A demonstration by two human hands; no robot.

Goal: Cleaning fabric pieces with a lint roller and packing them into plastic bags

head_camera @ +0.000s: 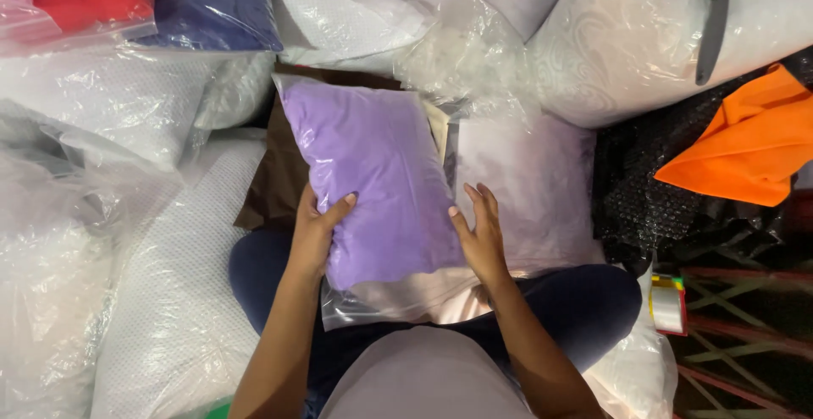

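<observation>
The person sits cross-legged among heaps of bagged pillows, and a purple pillow (373,186) in a clear plastic bag (360,307) rests on their lap, tilted up toward the pile ahead. The left hand (315,231) clasps its left edge, thumb over the front; the right hand (481,237) lies flat against its right edge, fingers spread and nearly straight, pressing rather than gripping. To me it looks like the pillow is being seated down into the bag, whose loose end sits by the knees, so the next move would call for a firm squeeze from both sides while keeping the plastic smooth. I count one purple pillow in hand, one pale lilac pillow (533,190) just behind it, one brown cloth (275,178) beneath, one orange cloth (749,144) at right, and one roll of tape (669,305) near the right knee.
</observation>
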